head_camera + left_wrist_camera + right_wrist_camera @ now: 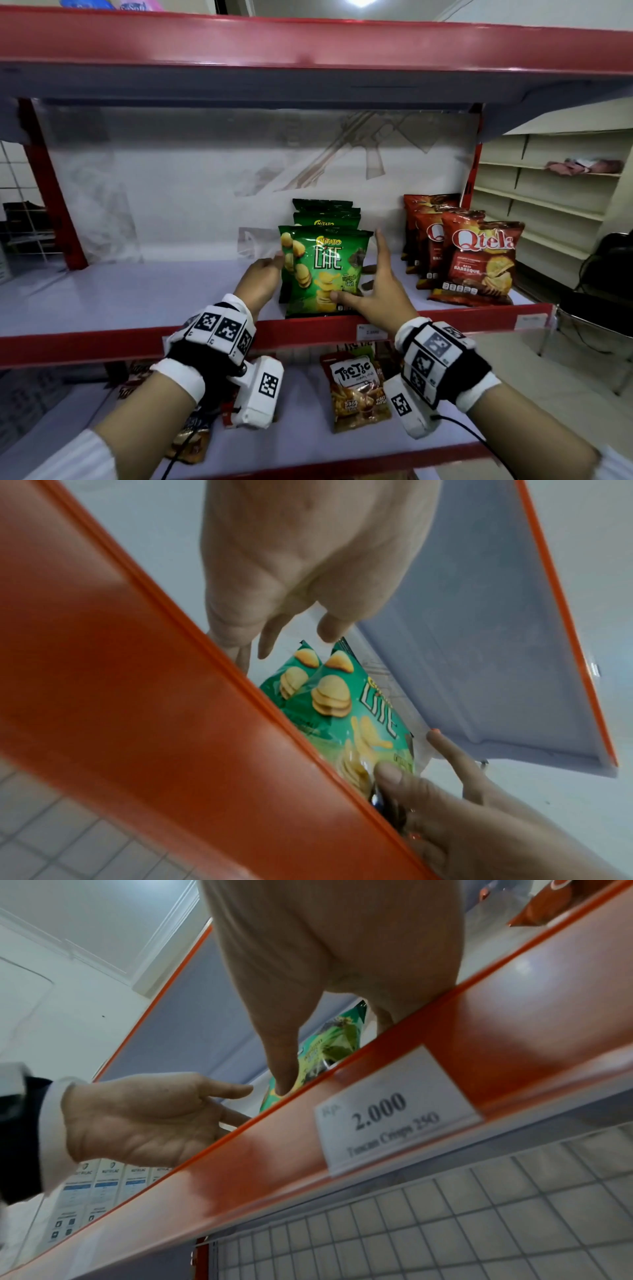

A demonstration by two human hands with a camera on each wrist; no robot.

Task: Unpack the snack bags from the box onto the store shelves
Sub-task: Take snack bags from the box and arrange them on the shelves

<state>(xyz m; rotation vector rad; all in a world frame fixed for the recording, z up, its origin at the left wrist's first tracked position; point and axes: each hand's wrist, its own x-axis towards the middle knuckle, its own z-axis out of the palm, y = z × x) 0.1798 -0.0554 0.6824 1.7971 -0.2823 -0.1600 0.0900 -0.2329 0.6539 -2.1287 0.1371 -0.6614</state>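
While the front green Chitato Lite bag (325,270) stands at the middle of the red-edged shelf (102,342), just behind its lip, it is being squared between two hands. At centre left, the left hand (262,277) is laid against the bag's left edge with relaxed fingers; nothing is pinched. To its right, the right hand (375,291) is spread, the thumb pressed on the lower front, the fingers raised beside the right edge. The bag is best eased back until it meets the row of green bags (325,214) behind, kept upright, then released gently so that it is not toppled. At right, red Qtela bags (479,260) stand well apart. No box is shown, and the left fingertips are hidden behind the bag.
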